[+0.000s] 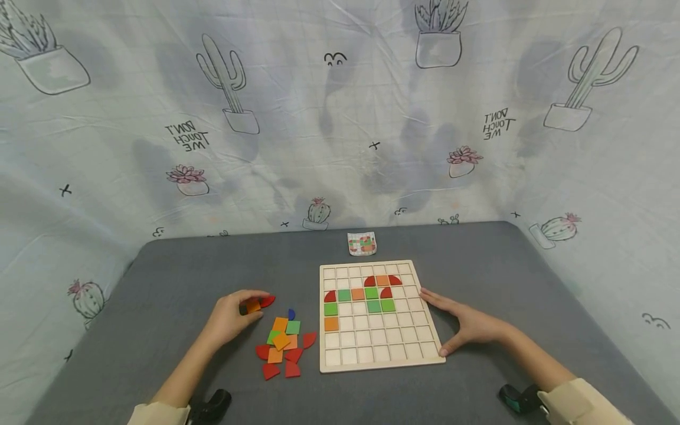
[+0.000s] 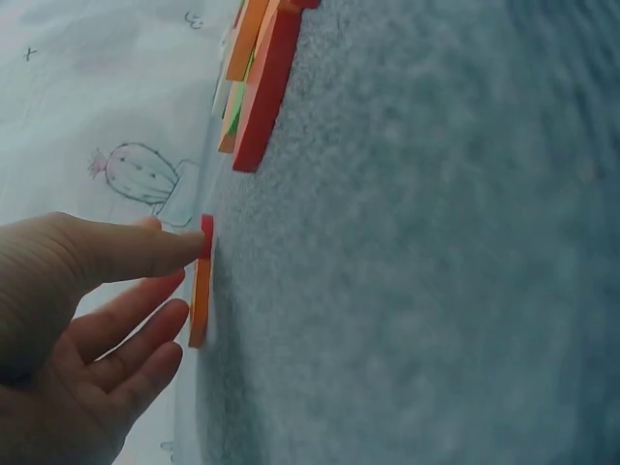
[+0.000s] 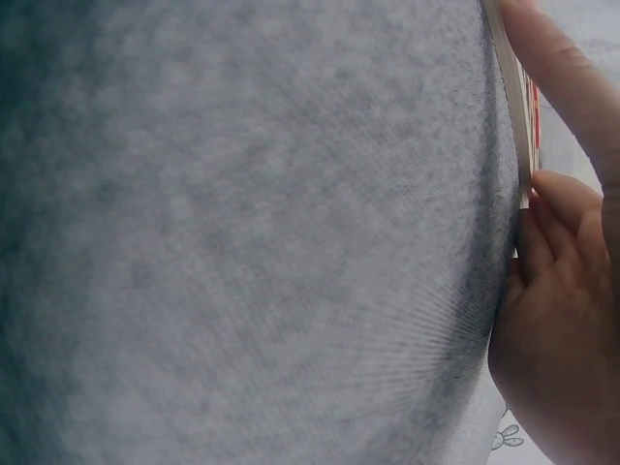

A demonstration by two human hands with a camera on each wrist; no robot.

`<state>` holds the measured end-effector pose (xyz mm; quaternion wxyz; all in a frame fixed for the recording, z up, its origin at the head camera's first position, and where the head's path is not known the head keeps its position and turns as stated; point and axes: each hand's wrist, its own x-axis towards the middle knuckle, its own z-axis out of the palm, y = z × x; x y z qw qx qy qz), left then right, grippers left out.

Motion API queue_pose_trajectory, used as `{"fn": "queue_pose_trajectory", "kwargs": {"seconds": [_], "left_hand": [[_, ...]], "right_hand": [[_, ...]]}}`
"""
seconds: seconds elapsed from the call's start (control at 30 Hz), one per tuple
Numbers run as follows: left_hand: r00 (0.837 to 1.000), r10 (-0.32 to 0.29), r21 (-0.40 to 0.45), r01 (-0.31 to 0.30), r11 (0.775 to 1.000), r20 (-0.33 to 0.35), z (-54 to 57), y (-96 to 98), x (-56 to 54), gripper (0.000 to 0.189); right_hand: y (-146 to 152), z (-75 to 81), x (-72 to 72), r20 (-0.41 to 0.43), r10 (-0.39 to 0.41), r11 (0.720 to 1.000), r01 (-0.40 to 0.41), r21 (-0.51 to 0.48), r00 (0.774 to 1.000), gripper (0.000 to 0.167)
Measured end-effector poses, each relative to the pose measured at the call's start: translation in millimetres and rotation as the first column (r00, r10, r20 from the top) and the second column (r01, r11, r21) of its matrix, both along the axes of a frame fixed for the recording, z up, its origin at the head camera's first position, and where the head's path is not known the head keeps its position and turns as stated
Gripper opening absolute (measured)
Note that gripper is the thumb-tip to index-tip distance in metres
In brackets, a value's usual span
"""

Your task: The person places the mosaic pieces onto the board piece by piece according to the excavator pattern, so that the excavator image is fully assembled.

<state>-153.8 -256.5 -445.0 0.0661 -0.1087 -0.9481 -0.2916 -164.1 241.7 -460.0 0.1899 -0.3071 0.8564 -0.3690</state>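
Note:
My left hand (image 1: 228, 316) curves around a few small pieces left of the main pile. Among them are an orange square (image 1: 253, 306) and a red quarter-circle (image 1: 268, 301), between its thumb and index finger. In the left wrist view the thumb overlaps the red piece (image 2: 206, 225), and an orange edge (image 2: 200, 300) shows beside it. My right hand (image 1: 470, 323) rests along the right side of the wooden grid board (image 1: 372, 336), thumb at the near corner and fingers farther up. Red, green and orange pieces fill several of the board's cells.
A loose pile of pieces, with an orange square (image 1: 280, 323), a blue half-circle (image 1: 291, 314) and red quarter-circles (image 1: 293, 369), lies between left hand and board. Behind the board is a small pattern card (image 1: 362, 244). A patterned cloth (image 1: 340, 118) hangs behind the grey table (image 1: 255, 260).

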Motion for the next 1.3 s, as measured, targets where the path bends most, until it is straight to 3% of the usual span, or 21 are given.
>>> {"fn": "queue_pose_trajectory", "kwargs": {"seconds": [0.4,0.8,1.0,1.2,1.3], "left_hand": [[1.000,0.008,-0.020,-0.008,1.000,0.007,-0.2,-2.2,-2.4,0.035],[1.000,-0.005,0.010,0.004,1.000,0.027,-1.9,-1.5,-5.7,0.034],[0.998,-0.043,0.013,0.043,0.999,0.036,0.0,3.5,-10.4,0.034],[0.986,-0.150,-0.011,0.151,0.988,0.076,1.5,5.9,-15.5,0.034],[0.982,-0.175,-0.001,0.175,0.984,0.073,1.3,7.6,-16.6,0.035]], "right_hand": [[0.8,-1.1,-0.5,-0.024,-0.001,1.000,0.001,0.024,1.000,0.109],[0.3,-2.3,-0.3,-0.031,0.013,1.000,-0.014,-0.027,0.999,0.110],[0.3,-2.8,-0.3,-0.038,0.006,1.000,-0.007,-0.025,0.999,0.110],[0.1,-2.5,-0.2,-0.033,0.007,1.000,-0.007,-0.011,0.999,0.110],[0.2,-2.9,-0.1,-0.037,0.006,1.000,-0.006,-0.007,0.999,0.110]]}}
